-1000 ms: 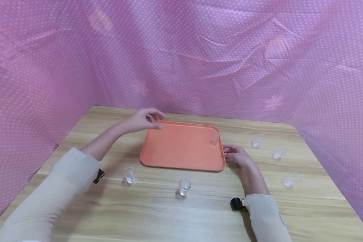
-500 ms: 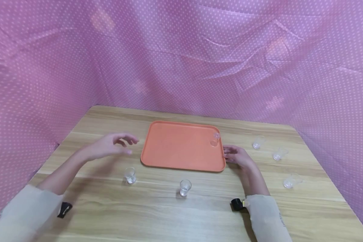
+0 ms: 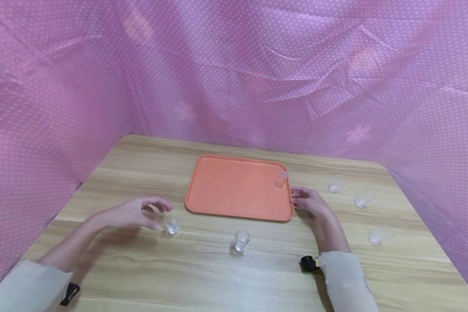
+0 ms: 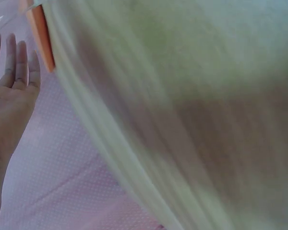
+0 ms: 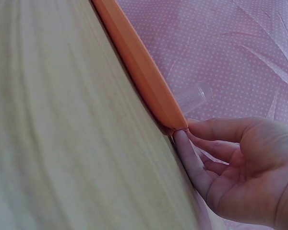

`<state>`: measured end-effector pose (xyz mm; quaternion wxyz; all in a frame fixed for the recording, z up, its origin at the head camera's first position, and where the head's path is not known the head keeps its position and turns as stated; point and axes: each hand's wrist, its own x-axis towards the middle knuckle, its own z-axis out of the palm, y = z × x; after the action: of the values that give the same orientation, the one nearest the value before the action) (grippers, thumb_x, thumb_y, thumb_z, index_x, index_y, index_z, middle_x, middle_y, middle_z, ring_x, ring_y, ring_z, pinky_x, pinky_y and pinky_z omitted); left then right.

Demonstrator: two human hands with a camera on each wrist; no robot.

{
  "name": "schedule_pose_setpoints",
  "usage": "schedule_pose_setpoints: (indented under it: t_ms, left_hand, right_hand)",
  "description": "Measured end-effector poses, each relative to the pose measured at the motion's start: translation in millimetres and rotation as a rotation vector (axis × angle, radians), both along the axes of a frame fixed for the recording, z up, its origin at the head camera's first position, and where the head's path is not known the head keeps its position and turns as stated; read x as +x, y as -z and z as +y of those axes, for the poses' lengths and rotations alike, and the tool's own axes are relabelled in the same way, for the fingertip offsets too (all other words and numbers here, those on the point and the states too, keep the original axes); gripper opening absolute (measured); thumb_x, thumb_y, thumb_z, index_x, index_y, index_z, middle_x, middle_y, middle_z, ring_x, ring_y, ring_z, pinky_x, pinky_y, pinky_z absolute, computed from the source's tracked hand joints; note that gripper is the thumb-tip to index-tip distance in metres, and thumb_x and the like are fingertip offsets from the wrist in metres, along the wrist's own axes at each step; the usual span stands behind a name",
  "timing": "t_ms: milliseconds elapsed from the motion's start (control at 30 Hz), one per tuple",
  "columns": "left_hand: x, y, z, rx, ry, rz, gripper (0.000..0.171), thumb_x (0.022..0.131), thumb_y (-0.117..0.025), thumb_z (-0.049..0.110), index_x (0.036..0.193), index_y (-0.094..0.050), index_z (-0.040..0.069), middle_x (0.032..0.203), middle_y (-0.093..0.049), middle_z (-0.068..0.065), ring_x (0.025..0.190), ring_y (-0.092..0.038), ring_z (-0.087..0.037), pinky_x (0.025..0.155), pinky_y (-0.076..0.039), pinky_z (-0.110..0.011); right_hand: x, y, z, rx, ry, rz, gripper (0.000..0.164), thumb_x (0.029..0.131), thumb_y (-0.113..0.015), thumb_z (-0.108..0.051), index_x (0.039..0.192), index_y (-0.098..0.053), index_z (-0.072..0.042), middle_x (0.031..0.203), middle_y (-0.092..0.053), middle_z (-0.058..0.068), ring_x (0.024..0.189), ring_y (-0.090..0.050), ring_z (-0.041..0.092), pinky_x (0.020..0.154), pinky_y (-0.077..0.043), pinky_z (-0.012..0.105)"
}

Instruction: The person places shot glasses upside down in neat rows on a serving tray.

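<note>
My left hand [image 3: 134, 212] hovers over the table's left side, thumb and fingers spread beside a small clear shot glass [image 3: 171, 224]. In the left wrist view the left palm [image 4: 12, 105] shows with straight fingers and nothing held. At the right edge of the orange tray [image 3: 234, 190], my right hand [image 3: 310, 203] pinches the rim between thumb and finger, as the right wrist view shows. On the tray, near its right rim, stands one clear glass [image 3: 281, 180]. Another upright shot glass [image 3: 242, 241] is in front of the tray.
Right of the right hand stand three more clear glasses, a far one [image 3: 335, 184], a middle one [image 3: 363, 200] and a near one [image 3: 379, 235]. Pink dotted cloth [image 3: 234, 78] hangs behind and beside the wooden table [image 3: 203, 277].
The left hand has left the tray's far left corner and come nearer and down to the left shot glass. My right hand stays at the tray's right edge.
</note>
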<state>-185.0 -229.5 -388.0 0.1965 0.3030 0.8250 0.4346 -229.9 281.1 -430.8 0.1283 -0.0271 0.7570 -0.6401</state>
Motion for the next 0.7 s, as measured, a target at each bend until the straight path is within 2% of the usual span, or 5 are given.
schedule_pose_setpoints:
  t_ms: [233,300,500,700]
  left_hand:
    - [0.6,13.7,10,0.069,0.043,-0.125,0.05,0.076,-0.073,0.009,0.12,-0.052,-0.002,0.109,-0.058,-0.012,0.1,-0.053,-0.032,0.085,-0.047,-0.036]
    - [0.4,17.7,13,0.079,0.058,-0.14,0.05,0.076,-0.073,0.008,0.12,-0.052,-0.004,0.107,-0.058,-0.012,0.098,-0.054,-0.032,0.085,-0.047,-0.032]
    - [-1.1,28.6,19,0.082,0.099,-0.104,0.047,0.074,-0.074,0.007,0.115,-0.054,-0.004,0.101,-0.06,-0.011,0.094,-0.055,-0.026,0.084,-0.047,-0.029]
    - [-1.7,32.2,20,0.079,0.064,-0.095,0.041,0.073,-0.073,0.006,0.11,-0.058,-0.001,0.098,-0.059,-0.01,0.092,-0.054,-0.024,0.081,-0.046,-0.027]
  right_hand:
    - [-0.7,0.1,1,0.007,-0.008,-0.003,0.048,0.087,-0.049,0.008,0.132,-0.034,0.015,0.119,-0.049,0.03,0.091,-0.06,0.014,0.085,-0.049,0.032]
    - [-0.8,-0.1,1,0.005,-0.011,0.0,0.048,0.087,-0.05,0.008,0.132,-0.034,0.015,0.119,-0.049,0.03,0.091,-0.06,0.015,0.085,-0.049,0.032]
    - [-0.7,-0.5,0,0.002,0.0,-0.01,0.048,0.087,-0.05,0.008,0.132,-0.035,0.014,0.118,-0.05,0.029,0.09,-0.06,0.014,0.085,-0.049,0.031]
    - [0.2,-1.0,0,0.002,-0.008,-0.003,0.048,0.087,-0.049,0.01,0.132,-0.033,0.016,0.12,-0.047,0.033,0.09,-0.06,0.013,0.085,-0.049,0.032]
